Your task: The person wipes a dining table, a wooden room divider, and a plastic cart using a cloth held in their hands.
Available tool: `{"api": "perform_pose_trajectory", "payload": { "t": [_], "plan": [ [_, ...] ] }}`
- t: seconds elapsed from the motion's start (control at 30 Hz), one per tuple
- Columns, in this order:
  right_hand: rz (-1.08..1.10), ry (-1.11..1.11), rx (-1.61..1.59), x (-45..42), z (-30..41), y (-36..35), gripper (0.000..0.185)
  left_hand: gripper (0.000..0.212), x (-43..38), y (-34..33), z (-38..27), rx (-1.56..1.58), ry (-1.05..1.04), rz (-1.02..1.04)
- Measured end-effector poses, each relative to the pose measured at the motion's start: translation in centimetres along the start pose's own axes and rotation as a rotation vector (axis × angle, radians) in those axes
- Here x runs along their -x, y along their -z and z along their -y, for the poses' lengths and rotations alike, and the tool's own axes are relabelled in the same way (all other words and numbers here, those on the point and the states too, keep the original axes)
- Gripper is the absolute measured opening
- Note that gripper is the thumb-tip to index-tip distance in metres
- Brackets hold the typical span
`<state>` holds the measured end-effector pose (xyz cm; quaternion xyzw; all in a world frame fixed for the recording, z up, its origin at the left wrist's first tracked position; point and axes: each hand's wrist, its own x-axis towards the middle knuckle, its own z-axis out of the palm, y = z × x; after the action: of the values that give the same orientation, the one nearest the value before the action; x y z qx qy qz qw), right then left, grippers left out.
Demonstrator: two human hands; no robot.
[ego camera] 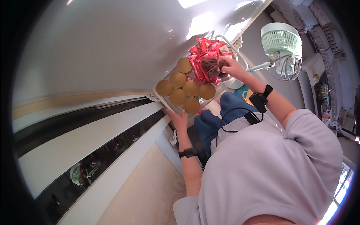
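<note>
A clear plastic tray (166, 103) in front of me carries several jars with round gold lids (177, 79). Beside the jars lies a heap of red shiny wrapped packets (200, 50). My right hand (231, 67) pinches a crumpled dark brown cloth (211, 67) over the heap, covering some packets. At the tray's near corner, my left hand (179, 119) has its thumb and fingers spread along the edge; whether it grips the tray I cannot tell. Black bands circle both forearms.
A pale green fan (281, 45) with a coiled cord stands to the right. White curved tubing (236, 50) rises behind the packets. A glossy white surface (92, 53) spreads at the left, above a cabinet with dark reflective strips (92, 168). Below the tray is a white plug (173, 138).
</note>
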<state>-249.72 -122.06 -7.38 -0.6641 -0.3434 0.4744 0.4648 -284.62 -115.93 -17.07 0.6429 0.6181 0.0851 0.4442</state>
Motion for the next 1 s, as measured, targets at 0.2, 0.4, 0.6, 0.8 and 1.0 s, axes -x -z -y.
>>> {"api": "perform_pose_trajectory", "payload": {
  "t": [0.2, 0.4, 0.6, 0.8, 1.0],
  "plan": [
    [-0.537, -0.098, 0.523, -1.3, -13.2, 11.7, 0.031, 0.083, 0.8, -1.6, 0.6, -0.043, 0.096, -0.114],
    [-0.31, -0.09, 0.106, -1.9, -15.9, 11.2, 0.029, 0.077, 2.2, -3.0, 3.2, -0.247, 0.089, -0.348],
    [-0.279, -0.048, 0.132, 0.3, -17.2, 12.2, 0.031, 0.088, 1.4, -3.3, 0.7, -0.231, 0.221, -0.331],
    [-0.302, -0.008, 0.189, 2.6, -14.9, 10.5, 0.031, 0.088, 1.0, -0.7, 3.0, -0.228, 0.232, -0.346],
    [-0.474, 0.041, 0.276, 4.3, -14.6, 9.6, 0.028, 0.073, 1.7, -1.8, 1.0, -0.459, 0.185, -0.344]
  ]
}}
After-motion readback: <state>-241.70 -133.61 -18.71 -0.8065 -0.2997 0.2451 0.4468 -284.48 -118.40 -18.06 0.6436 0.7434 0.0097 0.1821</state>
